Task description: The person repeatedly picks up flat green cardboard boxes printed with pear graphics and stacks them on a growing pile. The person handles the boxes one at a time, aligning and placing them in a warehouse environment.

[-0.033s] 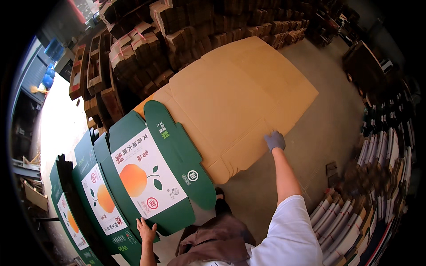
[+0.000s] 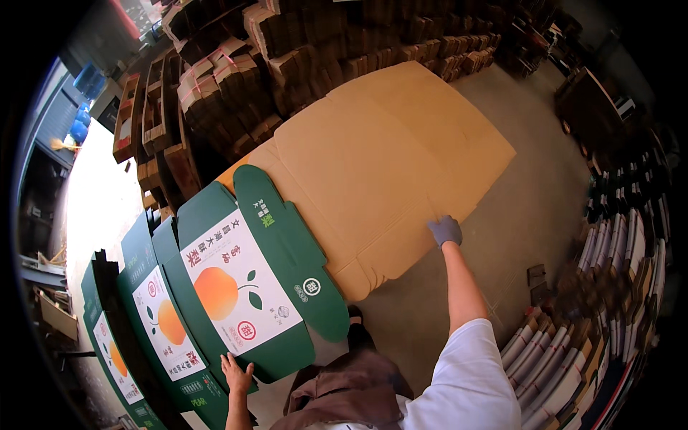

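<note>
My bare left hand (image 2: 236, 374) rests on the near edge of a green printed carton blank (image 2: 287, 351), its fingers spread. That blank lies flat and bears a white panel with an orange pear picture. To its right stretches a large plain brown cardboard sheet (image 2: 380, 150), partly overlapped by the green blank's rounded flap. At the sheet's near right edge is my right hand (image 2: 446, 231), in a grey glove. Its fingers are together over the top of the edge; the thumb's place under the board is hard to make out.
More green printed blanks (image 2: 168, 322) lie at the left beside a dark upright bar (image 2: 118, 315). Wooden pallets (image 2: 154, 107) and tied cardboard stacks (image 2: 222, 79) stand behind. Bundled flat cartons (image 2: 545, 358) line the right side, on a grey concrete floor (image 2: 534, 229).
</note>
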{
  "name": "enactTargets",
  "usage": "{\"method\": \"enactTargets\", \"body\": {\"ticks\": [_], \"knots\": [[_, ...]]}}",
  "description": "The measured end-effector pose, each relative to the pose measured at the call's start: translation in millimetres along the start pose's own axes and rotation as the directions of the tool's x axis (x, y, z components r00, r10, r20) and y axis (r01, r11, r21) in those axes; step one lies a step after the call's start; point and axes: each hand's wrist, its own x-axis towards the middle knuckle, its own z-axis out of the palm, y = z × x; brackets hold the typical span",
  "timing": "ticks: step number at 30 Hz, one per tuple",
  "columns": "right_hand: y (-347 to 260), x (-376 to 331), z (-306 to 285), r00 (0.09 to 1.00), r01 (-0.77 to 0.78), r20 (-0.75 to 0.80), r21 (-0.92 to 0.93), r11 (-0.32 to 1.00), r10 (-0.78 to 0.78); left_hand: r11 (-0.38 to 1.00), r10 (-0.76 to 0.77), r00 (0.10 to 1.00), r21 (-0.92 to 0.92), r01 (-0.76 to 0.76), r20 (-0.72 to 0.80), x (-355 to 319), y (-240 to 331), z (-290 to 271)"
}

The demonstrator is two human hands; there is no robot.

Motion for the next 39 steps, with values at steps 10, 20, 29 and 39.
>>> {"method": "enactTargets", "body": {"ticks": [10,20,29,39], "knots": [[-18.3,-8.8,-51.8,0.954,0.194,-0.011,0.783,0.591,-0.300,0.999,-0.028,1.000,-0.033,0.028,0.004,-5.6,9.8,3.9],[-209.3,-296.6,-275.8,0.553,0.810,-0.426,0.474,0.344,-0.716,0.997,0.015,0.998,-0.070,-0.018,-0.053,-10.0,16.6,-14.0],[-277.4,-529.6,-58.4,-0.044,0.930,-0.173,-0.368,0.023,-0.984,-0.374,0.307,0.952,-0.919,0.123,0.003,-18.1,-42.5,-134.0],[-253.3,-581.7,89.6,0.095,0.968,0.359,-0.252,0.002,-0.929,-0.281,-0.129,0.969,-0.945,0.169,0.211,6.6,-79.5,-80.1]]}}
